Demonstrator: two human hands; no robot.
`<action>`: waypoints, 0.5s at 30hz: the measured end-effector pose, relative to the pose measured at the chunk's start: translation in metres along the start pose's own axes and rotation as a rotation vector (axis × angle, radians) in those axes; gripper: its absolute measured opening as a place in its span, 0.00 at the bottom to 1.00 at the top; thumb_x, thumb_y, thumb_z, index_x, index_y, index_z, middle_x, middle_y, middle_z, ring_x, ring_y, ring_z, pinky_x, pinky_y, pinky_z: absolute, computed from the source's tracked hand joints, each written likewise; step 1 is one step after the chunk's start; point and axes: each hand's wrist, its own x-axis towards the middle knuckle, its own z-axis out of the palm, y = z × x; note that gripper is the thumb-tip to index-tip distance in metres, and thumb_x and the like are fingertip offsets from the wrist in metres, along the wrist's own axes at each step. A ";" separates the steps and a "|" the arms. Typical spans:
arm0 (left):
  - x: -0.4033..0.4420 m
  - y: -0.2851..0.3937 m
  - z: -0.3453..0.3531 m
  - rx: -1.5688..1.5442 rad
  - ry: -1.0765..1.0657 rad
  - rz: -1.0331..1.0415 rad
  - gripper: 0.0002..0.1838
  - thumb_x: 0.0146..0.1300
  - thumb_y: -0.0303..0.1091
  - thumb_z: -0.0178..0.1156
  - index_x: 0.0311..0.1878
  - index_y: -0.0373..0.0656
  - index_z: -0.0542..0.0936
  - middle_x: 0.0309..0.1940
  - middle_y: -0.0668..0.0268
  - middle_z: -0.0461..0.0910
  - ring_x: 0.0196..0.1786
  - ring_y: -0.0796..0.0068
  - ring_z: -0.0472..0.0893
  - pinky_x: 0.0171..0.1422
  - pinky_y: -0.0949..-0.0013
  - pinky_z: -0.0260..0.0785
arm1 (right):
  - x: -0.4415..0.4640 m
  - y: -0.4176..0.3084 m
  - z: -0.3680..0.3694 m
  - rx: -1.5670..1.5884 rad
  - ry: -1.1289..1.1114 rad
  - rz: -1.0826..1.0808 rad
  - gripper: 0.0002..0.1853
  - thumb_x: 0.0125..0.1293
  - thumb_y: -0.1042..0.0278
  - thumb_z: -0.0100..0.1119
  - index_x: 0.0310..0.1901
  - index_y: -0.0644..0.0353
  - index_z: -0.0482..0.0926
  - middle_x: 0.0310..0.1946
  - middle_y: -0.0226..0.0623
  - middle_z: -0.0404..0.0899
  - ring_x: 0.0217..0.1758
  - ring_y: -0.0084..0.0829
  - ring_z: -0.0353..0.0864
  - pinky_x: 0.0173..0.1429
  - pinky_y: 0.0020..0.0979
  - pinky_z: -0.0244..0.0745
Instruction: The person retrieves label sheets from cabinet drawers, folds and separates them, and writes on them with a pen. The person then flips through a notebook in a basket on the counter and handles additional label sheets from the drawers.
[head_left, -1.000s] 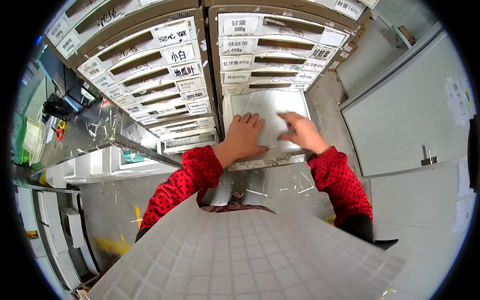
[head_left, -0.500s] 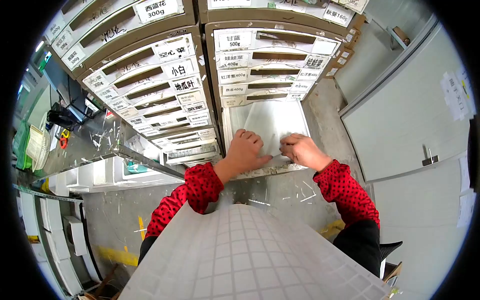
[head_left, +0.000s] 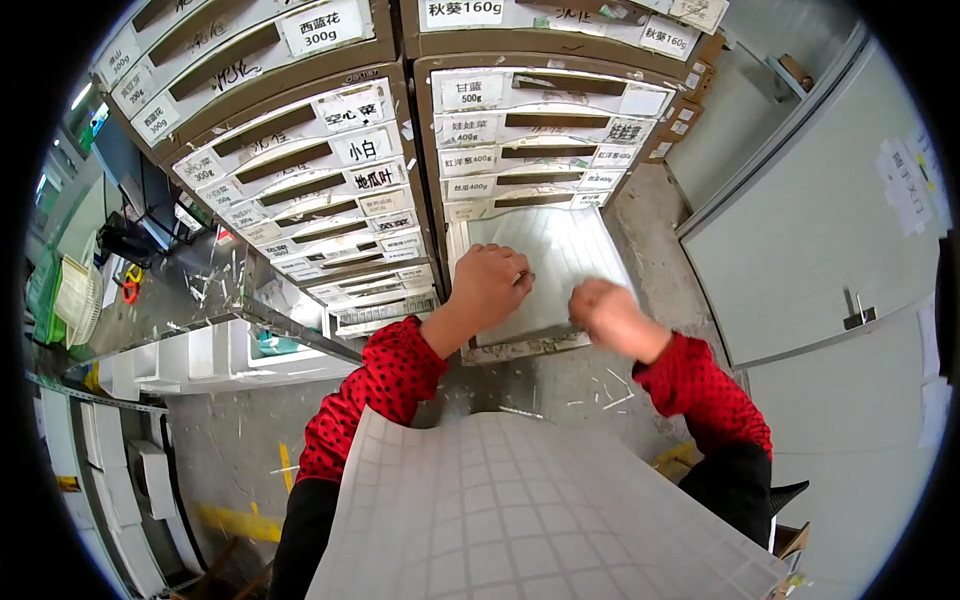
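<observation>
A pulled-out drawer (head_left: 500, 352) low in the right cabinet holds thin white translucent sheets (head_left: 560, 250). Over its left half is my left hand (head_left: 488, 288), fingers curled together. Whether a sheet edge lies in that pinch is hidden. My right hand (head_left: 612, 318), closed and blurred by motion, hovers at the drawer's front right corner; its fingertips and anything in them cannot be made out. Red cuffs with black dots cover both wrists. A pale gridded translucent covering (head_left: 520, 500) spreads across the front of my body.
Labelled drawer stacks (head_left: 340, 150) rise ahead and to the left. On the left, a metal table (head_left: 190, 290) carries orange-handled scissors (head_left: 131, 284) and a pale basket (head_left: 78, 300). A grey door (head_left: 800, 220) with a handle stands to the right. White scraps litter the floor (head_left: 560, 390).
My left hand has curled its fingers and shifted slightly up. The right hand has moved right and a little toward me, away from the left. The sheets in the drawer look rearranged.
</observation>
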 end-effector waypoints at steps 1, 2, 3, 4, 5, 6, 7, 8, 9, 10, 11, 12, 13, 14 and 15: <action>0.000 0.000 -0.006 -0.003 -0.001 -0.005 0.05 0.56 0.35 0.67 0.31 0.45 0.84 0.31 0.63 0.84 0.37 0.56 0.81 0.47 0.58 0.72 | -0.002 -0.017 -0.004 -0.080 -0.051 -0.008 0.09 0.41 0.74 0.62 0.28 0.61 0.76 0.31 0.38 0.73 0.39 0.39 0.76 0.44 0.37 0.73; 0.001 0.003 -0.012 -0.035 -0.036 -0.053 0.06 0.57 0.36 0.68 0.33 0.45 0.84 0.31 0.63 0.84 0.38 0.55 0.81 0.47 0.58 0.72 | -0.004 -0.027 -0.016 -0.113 -0.035 -0.011 0.09 0.42 0.74 0.62 0.28 0.61 0.75 0.30 0.37 0.72 0.38 0.39 0.75 0.43 0.36 0.73; 0.002 0.004 -0.017 -0.070 -0.069 -0.102 0.07 0.57 0.37 0.68 0.34 0.45 0.85 0.32 0.63 0.84 0.38 0.54 0.81 0.46 0.57 0.73 | -0.004 -0.036 -0.029 -0.146 -0.020 -0.014 0.08 0.42 0.74 0.62 0.27 0.61 0.75 0.30 0.37 0.71 0.37 0.38 0.74 0.43 0.36 0.73; 0.002 0.002 -0.018 -0.075 -0.065 -0.107 0.07 0.57 0.37 0.68 0.34 0.45 0.85 0.32 0.63 0.84 0.38 0.54 0.81 0.46 0.57 0.73 | -0.006 -0.045 -0.041 -0.146 -0.028 -0.018 0.08 0.42 0.74 0.62 0.27 0.61 0.75 0.30 0.37 0.71 0.37 0.38 0.74 0.43 0.36 0.73; 0.003 0.000 -0.020 -0.081 -0.072 -0.108 0.07 0.57 0.37 0.68 0.34 0.45 0.85 0.32 0.62 0.85 0.39 0.54 0.82 0.46 0.57 0.74 | -0.008 -0.054 -0.052 -0.157 -0.008 -0.013 0.08 0.42 0.75 0.61 0.28 0.62 0.75 0.30 0.37 0.72 0.38 0.38 0.75 0.42 0.35 0.73; 0.003 0.000 -0.020 -0.087 -0.081 -0.107 0.07 0.58 0.37 0.68 0.35 0.44 0.85 0.32 0.62 0.85 0.40 0.53 0.82 0.46 0.58 0.74 | -0.008 -0.062 -0.065 -0.168 0.012 -0.006 0.09 0.42 0.76 0.60 0.28 0.62 0.75 0.31 0.37 0.73 0.38 0.38 0.76 0.41 0.34 0.74; 0.004 0.000 -0.021 -0.094 -0.077 -0.108 0.07 0.58 0.37 0.68 0.35 0.44 0.85 0.32 0.62 0.85 0.40 0.53 0.82 0.46 0.58 0.74 | -0.008 -0.066 -0.082 -0.171 0.005 -0.007 0.09 0.42 0.76 0.60 0.28 0.62 0.75 0.31 0.37 0.73 0.38 0.38 0.76 0.41 0.34 0.74; 0.005 0.001 -0.022 -0.079 -0.107 -0.068 0.08 0.58 0.37 0.68 0.37 0.44 0.85 0.36 0.62 0.85 0.41 0.56 0.83 0.47 0.59 0.75 | -0.008 -0.069 -0.102 -0.123 0.101 0.026 0.08 0.44 0.77 0.61 0.30 0.64 0.75 0.32 0.39 0.75 0.38 0.39 0.77 0.40 0.34 0.75; 0.007 0.000 -0.023 -0.065 -0.138 -0.028 0.09 0.58 0.37 0.68 0.39 0.44 0.85 0.39 0.62 0.86 0.43 0.58 0.84 0.48 0.61 0.76 | -0.008 -0.073 -0.123 -0.073 0.198 0.059 0.08 0.47 0.78 0.61 0.31 0.65 0.75 0.34 0.41 0.77 0.37 0.40 0.79 0.38 0.33 0.75; 0.004 -0.007 -0.021 -0.071 -0.133 -0.028 0.09 0.58 0.37 0.68 0.39 0.44 0.85 0.39 0.62 0.86 0.43 0.58 0.84 0.48 0.61 0.76 | -0.008 -0.077 -0.149 -0.053 0.284 0.143 0.06 0.53 0.79 0.60 0.33 0.66 0.75 0.34 0.40 0.78 0.36 0.38 0.79 0.38 0.31 0.75; 0.000 -0.020 -0.019 -0.509 -0.119 -0.138 0.10 0.60 0.34 0.66 0.42 0.41 0.85 0.36 0.63 0.86 0.44 0.62 0.85 0.52 0.63 0.74 | -0.009 -0.080 -0.173 -0.034 0.372 0.231 0.04 0.59 0.80 0.60 0.34 0.67 0.74 0.34 0.39 0.78 0.35 0.35 0.80 0.38 0.29 0.75; 0.001 -0.013 -0.038 -0.844 -0.174 -0.254 0.13 0.63 0.31 0.63 0.49 0.38 0.83 0.40 0.61 0.86 0.48 0.65 0.84 0.53 0.66 0.74 | -0.008 -0.083 -0.186 0.046 0.495 0.389 0.04 0.65 0.77 0.58 0.35 0.67 0.74 0.32 0.35 0.76 0.33 0.29 0.76 0.37 0.26 0.72; 0.003 -0.007 -0.058 -1.168 -0.196 -0.398 0.16 0.66 0.27 0.61 0.56 0.34 0.81 0.45 0.59 0.86 0.52 0.68 0.83 0.55 0.69 0.73 | -0.008 -0.083 -0.196 0.125 0.627 0.547 0.06 0.70 0.75 0.57 0.36 0.67 0.73 0.30 0.30 0.74 0.32 0.23 0.73 0.36 0.24 0.69; 0.004 0.003 -0.076 -0.961 -0.113 -0.261 0.19 0.69 0.32 0.59 0.60 0.34 0.78 0.53 0.57 0.82 0.55 0.66 0.82 0.56 0.68 0.74 | -0.005 -0.078 -0.202 0.187 0.675 0.615 0.08 0.72 0.73 0.56 0.36 0.67 0.73 0.30 0.27 0.72 0.32 0.19 0.69 0.35 0.22 0.67; -0.002 -0.004 -0.080 -0.856 -0.070 -0.184 0.21 0.70 0.34 0.58 0.63 0.34 0.76 0.57 0.55 0.80 0.56 0.64 0.82 0.56 0.67 0.74 | 0.001 -0.070 -0.209 0.253 0.722 0.677 0.09 0.74 0.71 0.56 0.35 0.66 0.72 0.29 0.24 0.70 0.32 0.15 0.66 0.35 0.21 0.64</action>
